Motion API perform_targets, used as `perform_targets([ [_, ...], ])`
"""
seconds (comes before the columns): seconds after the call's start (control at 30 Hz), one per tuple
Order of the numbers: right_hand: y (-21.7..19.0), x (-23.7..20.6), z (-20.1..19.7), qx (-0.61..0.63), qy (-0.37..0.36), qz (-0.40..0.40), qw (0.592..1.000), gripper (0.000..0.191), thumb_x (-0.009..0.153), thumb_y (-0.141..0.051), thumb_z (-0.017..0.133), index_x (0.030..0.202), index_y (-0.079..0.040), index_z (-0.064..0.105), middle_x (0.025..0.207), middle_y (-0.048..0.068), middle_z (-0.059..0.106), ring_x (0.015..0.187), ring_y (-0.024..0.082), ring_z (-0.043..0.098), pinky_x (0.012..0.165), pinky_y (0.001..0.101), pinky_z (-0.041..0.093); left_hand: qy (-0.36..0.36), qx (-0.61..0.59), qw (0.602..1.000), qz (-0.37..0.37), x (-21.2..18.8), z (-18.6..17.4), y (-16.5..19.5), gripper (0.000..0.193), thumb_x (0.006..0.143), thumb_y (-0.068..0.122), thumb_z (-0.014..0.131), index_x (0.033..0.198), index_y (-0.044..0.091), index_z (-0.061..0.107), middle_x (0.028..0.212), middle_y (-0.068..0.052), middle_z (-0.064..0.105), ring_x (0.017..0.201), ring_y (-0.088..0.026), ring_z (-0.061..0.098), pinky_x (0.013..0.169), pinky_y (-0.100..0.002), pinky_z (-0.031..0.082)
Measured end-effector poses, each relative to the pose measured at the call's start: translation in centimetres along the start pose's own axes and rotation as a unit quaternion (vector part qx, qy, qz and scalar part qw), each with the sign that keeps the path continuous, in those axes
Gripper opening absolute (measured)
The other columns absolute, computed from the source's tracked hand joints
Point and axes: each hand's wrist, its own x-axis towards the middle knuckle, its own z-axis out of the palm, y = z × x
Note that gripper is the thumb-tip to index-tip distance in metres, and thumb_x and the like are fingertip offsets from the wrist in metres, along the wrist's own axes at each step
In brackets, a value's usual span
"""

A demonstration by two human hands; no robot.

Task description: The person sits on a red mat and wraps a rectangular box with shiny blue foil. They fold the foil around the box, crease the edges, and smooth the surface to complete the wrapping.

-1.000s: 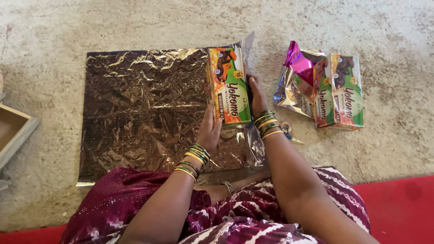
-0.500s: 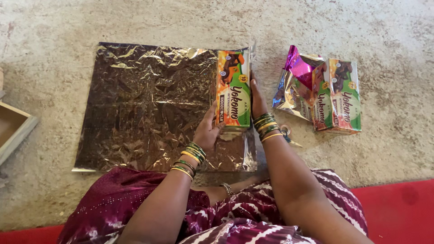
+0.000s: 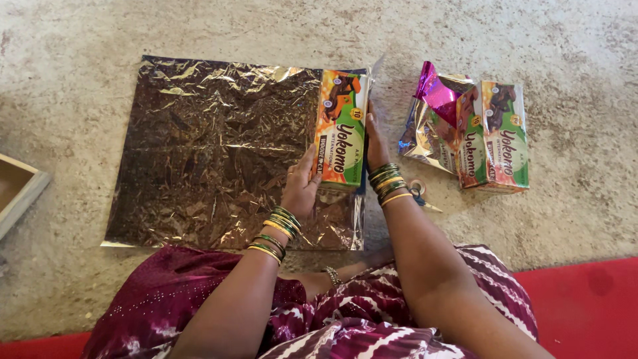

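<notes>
A crinkled sheet of shiny dark foil wrapping paper (image 3: 212,146) lies flat on the floor in front of me. An orange-and-green cardboard box (image 3: 341,129) rests on the sheet's right edge. My left hand (image 3: 302,186) presses against the box's near left side. My right hand (image 3: 375,143) lies flat along the box's right side, fingers pointing away from me. Both wrists carry several green and gold bangles.
Two more boxes of the same kind (image 3: 495,136) lie to the right, next to a crumpled piece of pink and silver foil (image 3: 432,113). Small scissors (image 3: 420,194) lie by my right wrist. A wooden tray (image 3: 16,193) sits at the left edge. A red mat (image 3: 585,306) is at lower right.
The view has shifted slightly; both hands stay against the box on the foil's right edge, and the box looks a little more squared to the sheet.
</notes>
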Motion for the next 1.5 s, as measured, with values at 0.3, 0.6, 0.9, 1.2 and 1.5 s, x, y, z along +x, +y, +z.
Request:
perform_targets([
  [0.3,0.4,0.0,0.8,0.054,0.008,-0.001,0.999,0.065,0.11,-0.034,0.049,0.165,-0.011,0.022,0.159,0.01,0.043,0.138,0.018,0.049,0.116,0.034,0.042,-0.027,-0.067,0.995,0.062,0.4,0.1,-0.5,0.068,0.099,0.002,0.051,0.162,0.006,0.024,0.167,-0.021,0.03,0.156,-0.034,0.029,0.126,-0.041,0.023],
  [0.6,0.2,0.0,2.1,0.059,0.029,0.026,0.998,0.067,0.109,-0.039,0.044,0.165,-0.012,0.02,0.155,0.01,0.045,0.131,0.018,0.053,0.109,0.0346,0.047,-0.025,-0.062,0.997,-0.031,0.6,-0.5,-0.1,0.065,0.1,0.008,0.051,0.161,0.007,0.027,0.166,-0.017,0.031,0.154,-0.029,0.032,0.124,-0.037,0.027],
  [0.9,-1.2,1.0,4.2,-0.243,0.036,0.013,0.969,0.075,0.099,-0.018,0.057,0.163,-0.006,0.018,0.148,0.015,0.051,0.123,0.019,0.056,0.104,0.034,0.049,0.067,-0.145,0.987,-0.007,1.0,0.6,-1.9,0.068,0.088,-0.006,0.048,0.155,0.003,0.039,0.156,-0.019,0.046,0.145,-0.03,0.045,0.121,-0.035,0.034],
  [1.2,-1.7,2.2,5.4,-0.414,0.038,-0.069,0.907,0.078,0.1,-0.018,0.064,0.163,0.0,0.02,0.17,0.023,0.025,0.158,0.03,0.023,0.129,0.037,0.019,0.033,-0.23,0.973,-0.002,1.5,0.4,-2.5,0.069,0.09,-0.003,0.044,0.158,0.003,0.034,0.152,-0.017,0.044,0.139,-0.026,0.049,0.118,-0.035,0.039],
  [1.5,-2.2,1.9,7.9,-0.524,0.063,0.035,0.848,0.082,0.1,-0.038,0.055,0.164,-0.007,0.014,0.172,0.019,0.011,0.158,0.036,0.007,0.125,0.0443,0.008,0.086,-0.006,0.996,0.012,2.5,-0.7,-0.9,0.064,0.085,0.003,0.054,0.149,0.006,0.047,0.16,-0.019,0.04,0.143,-0.037,0.044,0.118,-0.04,0.037],
])
